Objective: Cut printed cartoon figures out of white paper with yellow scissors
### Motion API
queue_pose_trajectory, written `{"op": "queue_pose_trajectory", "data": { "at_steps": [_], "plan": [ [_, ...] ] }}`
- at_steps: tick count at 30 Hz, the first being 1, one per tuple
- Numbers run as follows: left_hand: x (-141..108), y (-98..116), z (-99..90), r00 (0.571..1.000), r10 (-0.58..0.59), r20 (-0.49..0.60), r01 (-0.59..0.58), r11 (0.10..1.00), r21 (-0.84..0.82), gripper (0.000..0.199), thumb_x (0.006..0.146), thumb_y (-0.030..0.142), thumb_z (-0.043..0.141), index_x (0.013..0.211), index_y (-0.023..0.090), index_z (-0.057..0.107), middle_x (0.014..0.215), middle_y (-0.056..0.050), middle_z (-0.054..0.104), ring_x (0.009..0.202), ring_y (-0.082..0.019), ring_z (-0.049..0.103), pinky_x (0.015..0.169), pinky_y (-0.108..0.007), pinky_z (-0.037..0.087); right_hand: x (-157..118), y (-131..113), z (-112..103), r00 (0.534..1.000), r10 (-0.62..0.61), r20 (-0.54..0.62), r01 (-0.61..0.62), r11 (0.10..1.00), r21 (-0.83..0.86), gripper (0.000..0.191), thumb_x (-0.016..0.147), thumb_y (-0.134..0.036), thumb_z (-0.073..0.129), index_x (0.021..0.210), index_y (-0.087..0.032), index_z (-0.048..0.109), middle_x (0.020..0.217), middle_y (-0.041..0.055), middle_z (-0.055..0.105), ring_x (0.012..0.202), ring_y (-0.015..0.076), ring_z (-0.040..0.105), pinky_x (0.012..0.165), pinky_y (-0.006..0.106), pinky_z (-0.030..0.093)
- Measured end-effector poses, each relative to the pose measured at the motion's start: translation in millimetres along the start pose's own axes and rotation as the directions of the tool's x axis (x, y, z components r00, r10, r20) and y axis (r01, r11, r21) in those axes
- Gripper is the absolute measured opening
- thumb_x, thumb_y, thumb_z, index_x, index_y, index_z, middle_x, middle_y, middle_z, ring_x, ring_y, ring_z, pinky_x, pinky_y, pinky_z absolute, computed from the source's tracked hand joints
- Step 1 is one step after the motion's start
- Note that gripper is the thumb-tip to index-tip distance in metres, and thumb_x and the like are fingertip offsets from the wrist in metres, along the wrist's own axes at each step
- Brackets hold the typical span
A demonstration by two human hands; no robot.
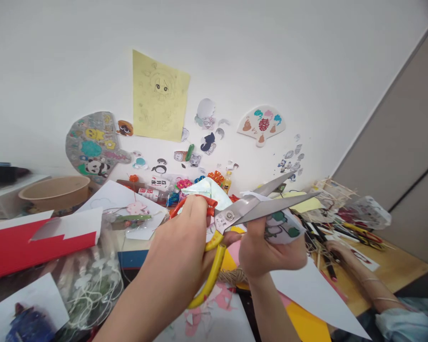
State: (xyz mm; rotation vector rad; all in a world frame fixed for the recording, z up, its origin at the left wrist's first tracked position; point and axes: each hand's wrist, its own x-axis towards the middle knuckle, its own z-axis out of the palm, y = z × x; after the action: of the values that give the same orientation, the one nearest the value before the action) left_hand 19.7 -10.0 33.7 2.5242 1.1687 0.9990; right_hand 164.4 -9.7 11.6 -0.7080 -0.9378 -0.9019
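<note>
A pair of scissors [229, 216] with yellow and orange-red coated handles is gripped in my left hand [181, 242], fingers closed round the handles. Its metal blades are spread apart and point right. Pinched in my right hand [271, 256] is a small paper cutout [284, 229] with a green drawing on it. The cutout lies just below the lower blade, and part of it is hidden by the blade and fingers. A bit of white paper [255, 195] shows at the blades; whether it belongs to the cutout I cannot tell.
Pink paper scraps [196, 319] lie below my hands. Left are a red folder [24, 254], a plastic bag of cords [92, 285] and a tan basin [57, 192]. Another person's hand [338, 249] rests on the wooden table [406, 266] at right. Drawings hang on the wall.
</note>
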Motion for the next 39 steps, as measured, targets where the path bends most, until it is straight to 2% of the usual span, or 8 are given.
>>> {"op": "queue_pose_trajectory", "data": {
  "at_steps": [5, 14, 19, 26, 28, 32, 36, 39],
  "plan": [
    [0.5, -1.3, 0.2, 1.0, 0.005, 0.012, -0.005, 1.0, 0.018, 0.028, 0.095, 0.048, 0.039, 0.083, 0.027, 0.025, 0.079, 0.0, 0.053, 0.056, -0.016, 0.047, 0.051, -0.028, 0.028, -1.6, 2.3, 0.6, 1.0, -0.001, -0.016, 0.001, 0.999, 0.038, 0.015, 0.071, -0.008, 0.071, 0.076, -0.021, 0.066, 0.059, -0.0044, 0.062, 0.046, 0.0112, 0.055, 0.041, 0.023, 0.045],
    [-0.3, -2.1, 0.4, 1.0, 0.015, 0.011, -0.016, 0.999, 0.031, 0.027, 0.095, 0.047, 0.038, 0.083, 0.027, 0.024, 0.077, 0.001, 0.051, 0.054, -0.016, 0.043, 0.051, -0.028, 0.027, -0.5, 4.2, 2.3, 0.999, 0.035, -0.013, -0.033, 0.99, 0.134, 0.019, 0.069, -0.005, 0.07, 0.078, -0.021, 0.066, 0.061, -0.0068, 0.061, 0.046, 0.009, 0.054, 0.042, 0.022, 0.046],
    [0.4, -1.6, 1.1, 1.0, 0.005, 0.006, -0.005, 1.0, 0.016, 0.026, 0.095, 0.046, 0.038, 0.084, 0.027, 0.025, 0.077, 0.001, 0.052, 0.053, -0.016, 0.043, 0.051, -0.028, 0.027, -2.5, 6.7, 2.0, 0.999, 0.033, -0.011, -0.031, 0.989, 0.144, 0.017, 0.07, -0.005, 0.069, 0.077, -0.021, 0.067, 0.06, -0.0054, 0.063, 0.048, 0.0117, 0.058, 0.044, 0.024, 0.049],
    [-0.5, -1.7, 1.6, 0.999, -0.022, 0.039, 0.022, 1.0, 0.005, 0.023, 0.095, 0.044, 0.038, 0.085, 0.027, 0.026, 0.079, 0.001, 0.052, 0.055, -0.017, 0.045, 0.052, -0.029, 0.031, -11.3, 10.5, 7.0, 0.995, 0.081, -0.065, -0.069, 0.984, 0.167, 0.016, 0.069, -0.007, 0.07, 0.072, -0.021, 0.063, 0.057, -0.0056, 0.06, 0.045, 0.0113, 0.055, 0.038, 0.024, 0.046],
    [-1.2, -1.8, 2.4, 0.999, -0.019, 0.043, 0.019, 1.0, 0.009, 0.024, 0.095, 0.046, 0.037, 0.085, 0.027, 0.027, 0.078, 0.001, 0.051, 0.056, -0.017, 0.045, 0.053, -0.03, 0.032, -13.8, 10.9, 6.2, 0.993, 0.109, -0.049, -0.101, 0.984, 0.145, 0.016, 0.069, -0.007, 0.07, 0.07, -0.021, 0.061, 0.056, -0.0053, 0.059, 0.043, 0.0117, 0.055, 0.037, 0.024, 0.045],
    [-1.6, -1.7, 3.0, 0.999, -0.019, 0.047, 0.019, 1.0, 0.001, 0.026, 0.096, 0.049, 0.035, 0.084, 0.027, 0.026, 0.077, 0.001, 0.052, 0.055, -0.017, 0.046, 0.052, -0.03, 0.032, -16.3, 11.3, 3.7, 0.997, 0.077, -0.022, -0.075, 0.992, 0.105, 0.017, 0.068, -0.006, 0.071, 0.07, -0.021, 0.061, 0.057, -0.0053, 0.061, 0.045, 0.0128, 0.058, 0.038, 0.024, 0.047],
    [-0.3, -2.2, 1.8, 0.999, -0.009, 0.032, 0.009, 1.0, 0.005, 0.027, 0.096, 0.049, 0.035, 0.085, 0.027, 0.026, 0.079, 0.0, 0.054, 0.054, -0.017, 0.048, 0.051, -0.029, 0.03, -14.4, 11.0, 4.9, 0.993, 0.119, -0.023, -0.114, 0.982, 0.154, 0.018, 0.068, -0.006, 0.071, 0.074, -0.021, 0.063, 0.059, -0.0057, 0.062, 0.045, 0.0128, 0.058, 0.038, 0.025, 0.047],
    [0.5, -3.1, 1.2, 1.0, 0.006, 0.019, -0.007, 1.0, 0.026, 0.026, 0.096, 0.048, 0.034, 0.085, 0.027, 0.025, 0.081, -0.001, 0.056, 0.053, -0.016, 0.047, 0.05, -0.029, 0.028, -8.5, 9.3, 5.6, 0.997, 0.077, -0.015, -0.074, 0.984, 0.159, 0.02, 0.067, -0.003, 0.07, 0.074, -0.021, 0.065, 0.059, -0.0068, 0.061, 0.045, 0.0109, 0.057, 0.04, 0.023, 0.047]
  ]
}}
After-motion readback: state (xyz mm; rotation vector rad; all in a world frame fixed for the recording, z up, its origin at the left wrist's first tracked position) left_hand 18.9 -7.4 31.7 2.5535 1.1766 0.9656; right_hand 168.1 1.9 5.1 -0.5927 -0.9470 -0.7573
